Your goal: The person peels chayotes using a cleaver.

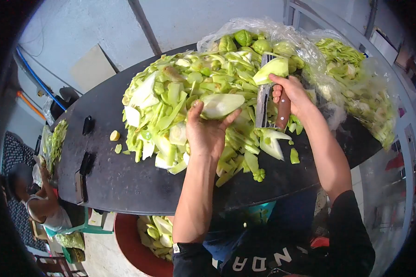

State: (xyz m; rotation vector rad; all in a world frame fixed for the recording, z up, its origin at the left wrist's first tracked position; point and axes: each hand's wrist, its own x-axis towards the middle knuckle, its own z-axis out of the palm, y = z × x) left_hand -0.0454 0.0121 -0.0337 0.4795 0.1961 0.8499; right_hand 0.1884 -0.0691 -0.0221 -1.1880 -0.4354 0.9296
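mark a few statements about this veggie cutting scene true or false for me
1. The right hand grips the knife by its brown handle. True.
2. The left hand holds a second knife. False: it holds a pale green piece.
3. The heap of green cuttings lies on a dark table. True.
4. The red tub stands on that table. False: it is below the table's edge, with cut pieces in it.
5. Another person is in view, off to the left. True.
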